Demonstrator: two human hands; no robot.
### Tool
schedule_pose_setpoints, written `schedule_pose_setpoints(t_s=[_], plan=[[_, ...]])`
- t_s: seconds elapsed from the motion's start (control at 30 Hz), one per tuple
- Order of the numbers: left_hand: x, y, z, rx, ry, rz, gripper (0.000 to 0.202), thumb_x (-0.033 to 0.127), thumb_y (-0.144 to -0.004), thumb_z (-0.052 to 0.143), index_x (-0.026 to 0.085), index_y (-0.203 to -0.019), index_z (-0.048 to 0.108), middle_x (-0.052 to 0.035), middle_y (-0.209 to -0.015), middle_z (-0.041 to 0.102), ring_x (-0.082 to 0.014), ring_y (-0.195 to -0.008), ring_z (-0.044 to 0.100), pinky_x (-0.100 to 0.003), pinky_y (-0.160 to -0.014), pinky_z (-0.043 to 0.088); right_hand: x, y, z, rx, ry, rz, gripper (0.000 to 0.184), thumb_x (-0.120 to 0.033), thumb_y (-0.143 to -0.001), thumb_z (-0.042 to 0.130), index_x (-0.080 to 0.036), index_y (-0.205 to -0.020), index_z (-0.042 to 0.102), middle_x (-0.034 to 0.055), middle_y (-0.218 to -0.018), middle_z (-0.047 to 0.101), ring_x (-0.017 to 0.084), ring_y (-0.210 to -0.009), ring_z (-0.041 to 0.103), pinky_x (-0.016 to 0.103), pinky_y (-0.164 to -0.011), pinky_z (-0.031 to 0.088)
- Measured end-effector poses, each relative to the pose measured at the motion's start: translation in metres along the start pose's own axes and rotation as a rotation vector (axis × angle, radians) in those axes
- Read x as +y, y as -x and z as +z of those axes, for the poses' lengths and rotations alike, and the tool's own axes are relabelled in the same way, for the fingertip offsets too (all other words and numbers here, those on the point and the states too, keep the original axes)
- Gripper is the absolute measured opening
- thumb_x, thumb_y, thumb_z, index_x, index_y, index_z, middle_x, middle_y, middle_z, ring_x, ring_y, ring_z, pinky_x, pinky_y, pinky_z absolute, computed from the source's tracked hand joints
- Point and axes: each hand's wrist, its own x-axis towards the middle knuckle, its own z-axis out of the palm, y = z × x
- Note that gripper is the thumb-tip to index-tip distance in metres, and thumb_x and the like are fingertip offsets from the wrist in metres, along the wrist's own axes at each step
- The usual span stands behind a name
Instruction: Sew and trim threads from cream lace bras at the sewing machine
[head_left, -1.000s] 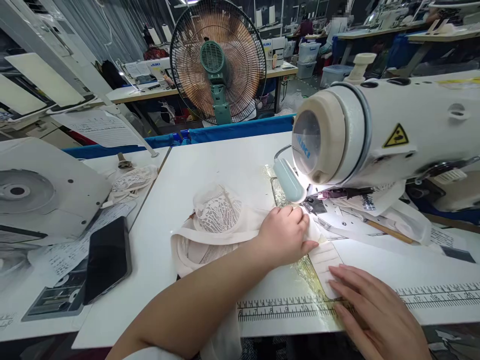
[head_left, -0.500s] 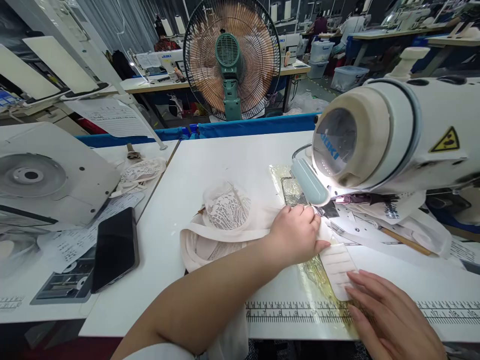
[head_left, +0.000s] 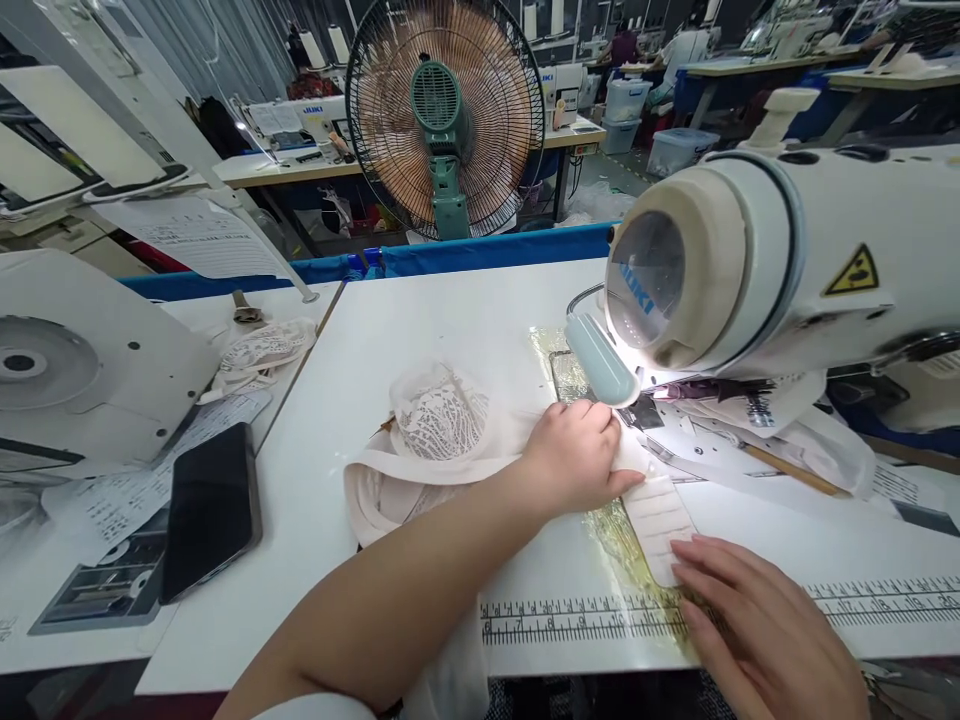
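Cream garment [head_left: 442, 420] lies at nine o'clock from the left hand [head_left: 574, 460], whose fingers bend together over it, clamped or not I cannot tell, with the machine [head_left: 810, 235] at two o'clock, and at four o'clock the right hand [head_left: 765, 620], fingers slightly apart, touches the strip [head_left: 657, 525].

The person's bare left forearm [head_left: 405, 575] reaches forward and rightward to the left hand [head_left: 574, 455], which is palm down, its fingers bunched and curled, fingertips hidden, thumb pointing toward the other side. The right hand [head_left: 769, 620] is nearer the body and to the right of the left one, back upward, fingers loosely extended close together, thumb spread away from them. The hands are apart.
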Motion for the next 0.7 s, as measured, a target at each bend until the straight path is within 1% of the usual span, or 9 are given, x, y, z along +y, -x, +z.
schedule_pose_setpoints(t_s=[0.1,0.27,0.37,0.5,0.6,0.7], plan=[[0.002,0.0,0.0,0.011,-0.015,-0.011,0.058,0.057,-0.086,0.039,0.009,-0.115,0.056,-0.0081,-0.113,0.055,-0.0219,-0.099,0.048,-0.037,-0.085,0.039,0.0,0.0,0.0,0.007,-0.002,0.004,0.017,-0.019,-0.087,0.05,-0.014,-0.1,0.06,0.0087,-0.107,0.062,0.022,-0.104,0.055,0.035,-0.087,0.042],[0.005,-0.002,0.004,0.027,-0.064,-0.019,0.058,0.056,-0.088,0.034,0.009,-0.114,0.057,-0.0087,-0.109,0.056,-0.0218,-0.1,0.047,-0.037,-0.083,0.039,0.0,0.0,-0.001,0.008,-0.002,0.008,0.016,-0.019,-0.087,0.05,-0.013,-0.099,0.06,0.0091,-0.106,0.062,0.022,-0.104,0.055,0.036,-0.087,0.042],[0.004,-0.002,0.005,0.035,-0.069,-0.023,0.059,0.056,-0.088,0.034,0.008,-0.115,0.056,-0.0092,-0.113,0.055,-0.0218,-0.101,0.047,-0.038,-0.083,0.039,0.0,0.0,-0.001,0.01,0.001,0.013,0.017,-0.02,-0.088,0.05,-0.013,-0.099,0.061,0.0089,-0.106,0.063,0.022,-0.104,0.055,0.035,-0.087,0.043],[0.002,-0.001,0.002,0.022,-0.054,0.0,0.056,0.056,-0.088,0.034,0.011,-0.11,0.059,-0.0072,-0.109,0.057,-0.0215,-0.099,0.048,-0.038,-0.082,0.04,0.0,0.0,-0.001,0.016,0.007,0.02,0.016,-0.02,-0.087,0.05,-0.015,-0.098,0.061,0.0077,-0.106,0.063,0.022,-0.102,0.057,0.036,-0.086,0.044],[0.001,-0.001,-0.002,0.019,-0.052,0.022,0.054,0.055,-0.088,0.037,0.011,-0.113,0.057,-0.0069,-0.11,0.058,-0.0219,-0.1,0.049,-0.037,-0.081,0.04,0.0,-0.001,-0.001,0.019,0.006,0.012,0.016,-0.02,-0.086,0.052,-0.015,-0.099,0.061,0.0076,-0.106,0.064,0.022,-0.101,0.058,0.036,-0.086,0.045],[0.0,0.0,-0.006,-0.013,-0.049,0.032,0.051,0.054,-0.087,0.038,0.013,-0.112,0.058,-0.0064,-0.11,0.059,-0.0222,-0.1,0.05,-0.037,-0.082,0.04,-0.001,-0.001,0.0,0.021,0.013,0.025,0.016,-0.02,-0.086,0.052,-0.016,-0.1,0.06,0.0074,-0.105,0.064,0.022,-0.101,0.058,0.036,-0.086,0.045]])
